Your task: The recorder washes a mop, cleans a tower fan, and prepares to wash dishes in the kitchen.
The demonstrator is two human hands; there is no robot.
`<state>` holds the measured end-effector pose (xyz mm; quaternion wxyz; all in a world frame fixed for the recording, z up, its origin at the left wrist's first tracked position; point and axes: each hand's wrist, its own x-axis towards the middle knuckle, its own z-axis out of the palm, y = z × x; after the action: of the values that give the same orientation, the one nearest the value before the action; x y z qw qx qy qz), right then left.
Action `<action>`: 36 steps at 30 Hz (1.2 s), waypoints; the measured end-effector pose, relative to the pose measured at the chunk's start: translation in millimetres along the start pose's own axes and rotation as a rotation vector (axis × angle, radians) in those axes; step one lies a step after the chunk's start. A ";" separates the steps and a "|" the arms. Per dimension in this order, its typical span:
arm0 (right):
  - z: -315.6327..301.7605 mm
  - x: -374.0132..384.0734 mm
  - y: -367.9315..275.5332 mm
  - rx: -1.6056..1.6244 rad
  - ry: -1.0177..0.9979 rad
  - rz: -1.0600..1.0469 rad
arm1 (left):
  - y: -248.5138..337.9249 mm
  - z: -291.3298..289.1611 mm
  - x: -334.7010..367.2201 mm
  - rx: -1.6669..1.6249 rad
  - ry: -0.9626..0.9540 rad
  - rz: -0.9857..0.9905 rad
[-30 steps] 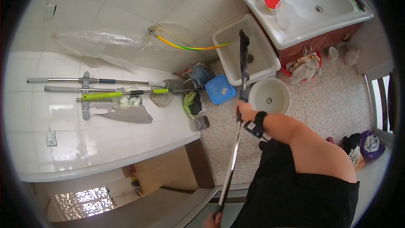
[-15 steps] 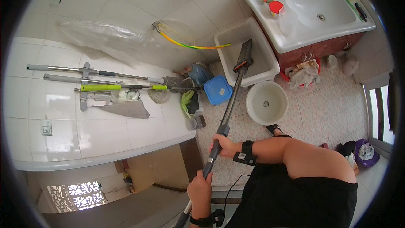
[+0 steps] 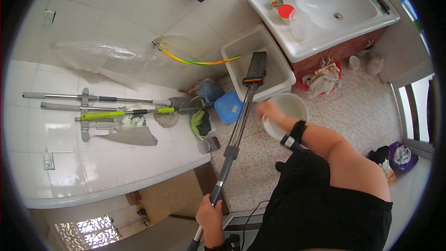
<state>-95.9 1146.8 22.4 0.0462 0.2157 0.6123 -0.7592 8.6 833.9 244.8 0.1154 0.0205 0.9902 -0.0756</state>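
My left hand (image 3: 209, 210) is wrapped round the grey handle of a long flat mop (image 3: 231, 151). The mop slants away from me. Its dark flat head (image 3: 257, 66) rests inside a white mop sink (image 3: 287, 72), near the basin cabinet. Off the handle, my right hand (image 3: 271, 111) is held out to the right of the mop pole, over the left side of a round white bucket (image 3: 301, 109). Motion smears its fingers, so their shape is unclear. A blue lid or box (image 3: 229, 107) sits on the floor left of the pole.
A yellow-green hose (image 3: 200, 62) hangs from the wall tap into the mop sink. Several mops with green and grey handles (image 3: 111, 114) hang on the left wall. The washbasin (image 3: 320, 32) stands at the far right, above a red basin of cloths (image 3: 324, 79). A purple bag (image 3: 402, 156) lies at right.
My right hand has let go of the mop handle and moved forward and right towards the bucket. The mop pole stands steeper in view, its head turned inside the sink. The view has shifted.
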 end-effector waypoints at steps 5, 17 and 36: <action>-149.0 40.1 -70.9 -0.249 1.214 -0.473 | -19.1 24.8 2.3 0.043 -0.078 -0.050; -254.1 97.9 -70.4 -0.407 1.010 -0.299 | -39.2 64.9 4.1 0.030 -0.223 -0.117; -95.2 -33.0 149.6 0.033 0.152 0.243 | -52.8 52.9 49.1 -0.016 -0.206 -0.189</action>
<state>9.7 1194.0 -115.9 0.0876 0.3456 0.5708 -0.7396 -30.3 774.7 190.2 0.2090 -0.0815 0.9712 -0.0800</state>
